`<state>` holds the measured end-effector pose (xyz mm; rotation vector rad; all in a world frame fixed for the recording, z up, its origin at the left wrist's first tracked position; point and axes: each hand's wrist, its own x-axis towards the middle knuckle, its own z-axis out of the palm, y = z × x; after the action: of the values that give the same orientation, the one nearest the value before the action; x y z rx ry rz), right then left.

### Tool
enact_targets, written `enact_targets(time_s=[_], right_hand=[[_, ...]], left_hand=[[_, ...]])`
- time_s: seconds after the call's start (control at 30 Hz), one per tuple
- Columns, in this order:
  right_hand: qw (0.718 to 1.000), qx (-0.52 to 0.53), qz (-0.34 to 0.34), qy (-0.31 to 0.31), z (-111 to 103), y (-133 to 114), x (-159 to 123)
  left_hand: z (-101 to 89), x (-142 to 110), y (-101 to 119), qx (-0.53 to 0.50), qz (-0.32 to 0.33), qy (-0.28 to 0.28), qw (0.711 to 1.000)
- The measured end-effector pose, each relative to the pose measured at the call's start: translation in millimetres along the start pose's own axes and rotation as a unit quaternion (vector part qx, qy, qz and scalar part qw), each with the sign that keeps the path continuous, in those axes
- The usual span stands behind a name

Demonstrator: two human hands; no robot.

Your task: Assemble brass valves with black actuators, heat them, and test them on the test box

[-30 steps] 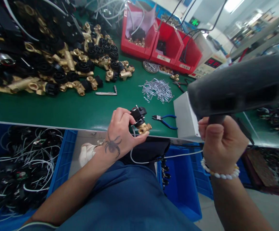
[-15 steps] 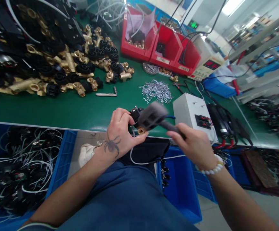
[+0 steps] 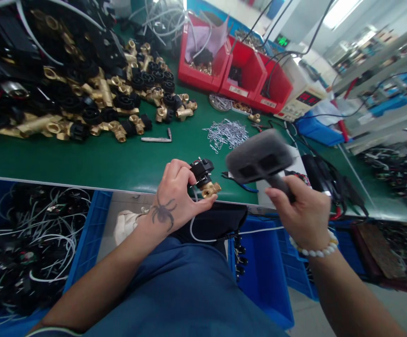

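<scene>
My left hand [image 3: 178, 192] grips a small valve assembly [image 3: 203, 172] at the front edge of the green bench. Its upper part is a black housing, and a brass fitting [image 3: 211, 189] sticks out below it. A white tube hangs from it past the edge. My right hand [image 3: 303, 208] is closed round the handle of a dark grey mallet [image 3: 259, 157], whose head is raised above and to the right of the valve, apart from it. Behind the valve lies a heap of small metal clips [image 3: 227, 133]. Pliers with blue handles [image 3: 247, 187] rest partly under the mallet.
Brass fittings with black knobs [image 3: 119, 126] cover the bench's left side. An L-shaped metal tool [image 3: 157, 139] lies nearer. Red bins [image 3: 243, 77] and a power supply [image 3: 300, 100] stand behind. Blue crates [image 3: 100, 224] sit below the bench, one full of tubed parts.
The mallet has swung up and to the right with my right hand, away from the valve assembly. My left hand stays in place, and more of the valve shows.
</scene>
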<state>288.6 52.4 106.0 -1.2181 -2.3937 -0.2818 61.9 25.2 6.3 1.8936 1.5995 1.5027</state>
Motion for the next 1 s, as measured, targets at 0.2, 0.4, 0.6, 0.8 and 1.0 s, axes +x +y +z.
enact_targets(time_s=[0.2,0.4,0.6,0.8,1.0], right_hand=[[0.994,-0.053,-0.086,-0.041,3.2,-1.4,1.3],[1.0,-0.017,-0.008,0.019,-0.3,-2.8,2.9],[0.994,-0.001,-0.006,-0.106,7.5,-4.3,-3.5],[0.995,0.051,0.05,-0.066,12.4,-8.6,-6.7],[0.952,0.212,0.191,-0.109,47.1,-16.3,-8.1]], left_hand=[[1.4,0.8,-1.3,0.004,0.01,0.011,1.0],[0.8,1.2,0.2,-0.006,-0.006,-0.001,1.0],[0.7,0.5,-0.3,0.011,0.007,0.01,1.0],[1.4,-0.3,-0.3,-0.01,-0.004,0.004,1.0],[-11.8,-7.5,-0.3,0.022,-0.034,0.047,0.998]])
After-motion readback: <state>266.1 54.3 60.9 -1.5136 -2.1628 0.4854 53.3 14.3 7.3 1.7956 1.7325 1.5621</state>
